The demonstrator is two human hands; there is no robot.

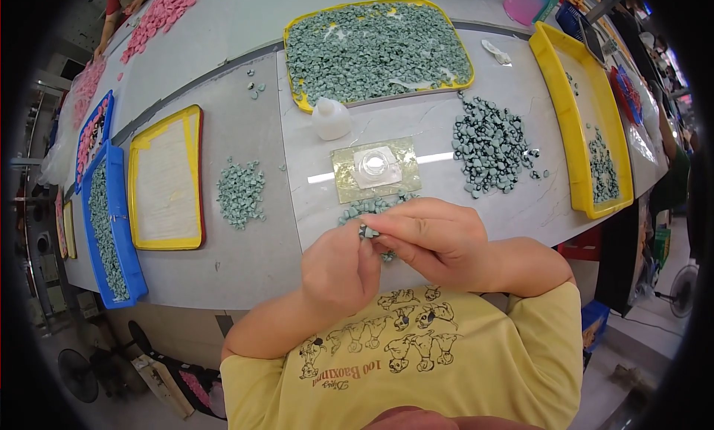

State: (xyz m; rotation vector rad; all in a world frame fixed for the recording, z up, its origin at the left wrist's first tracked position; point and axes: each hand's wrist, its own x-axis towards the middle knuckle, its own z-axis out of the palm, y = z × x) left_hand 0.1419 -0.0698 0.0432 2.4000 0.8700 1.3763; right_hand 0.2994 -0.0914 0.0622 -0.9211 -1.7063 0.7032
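Observation:
My left hand [338, 265] and my right hand [428, 237] meet just above the table's front edge, fingertips pinched together on a small grey-green piece [368, 231]. A few more such pieces [370, 206] lie under and just beyond my fingers. Directly behind them sits a square glass plate [375, 168] with a white pad and a small clear dish on it. A white squeeze bottle [330, 118] stands further back.
A heap of grey-green pieces [491, 144] lies right of the plate, a smaller heap [241, 191] to the left. Yellow trays stand at the back [297, 95], right [576, 144] and left [134, 207]; a blue tray [130, 263] of pieces at far left. Pink pieces [160, 17] lie far back left.

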